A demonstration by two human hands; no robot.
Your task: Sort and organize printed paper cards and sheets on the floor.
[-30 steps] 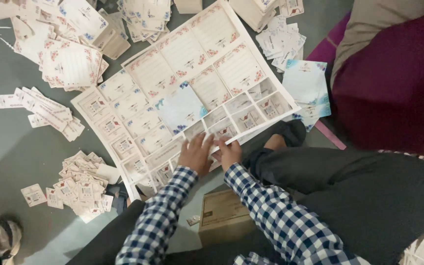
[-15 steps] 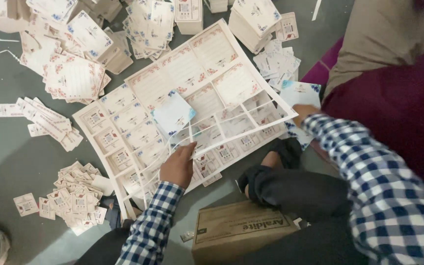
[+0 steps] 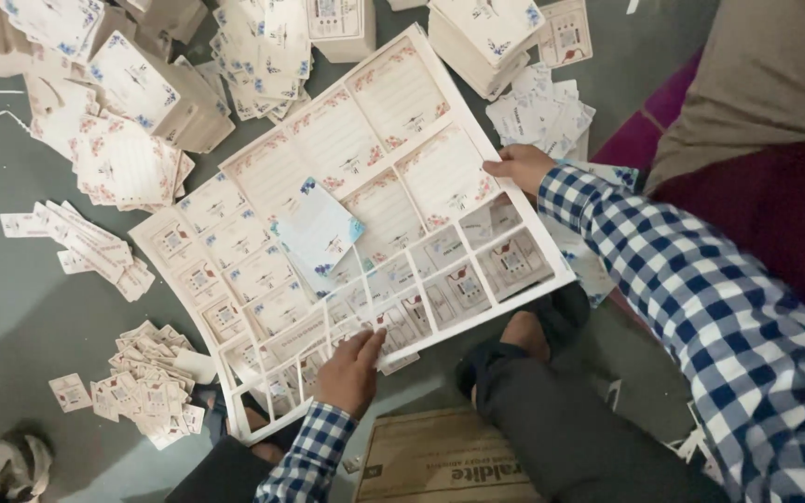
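Our left hand [image 3: 351, 373] has its fingers [image 3: 366, 343] lying flat and close together on the near edge of the big die-cut sheet [image 3: 347, 224], pinning it so it doesn't slide. Our right hand [image 3: 519, 166] hooks its fingers, loosely curled, over the far right edge, so the sheet sits propped across our knees above the grey floor [image 3: 20, 317]. One loose blue-flowered card [image 3: 319, 233] rests on the middle. Piles of small punched-out tags [image 3: 146, 391] and bigger floral cards [image 3: 128, 163] sit off to the left, sorted by size.
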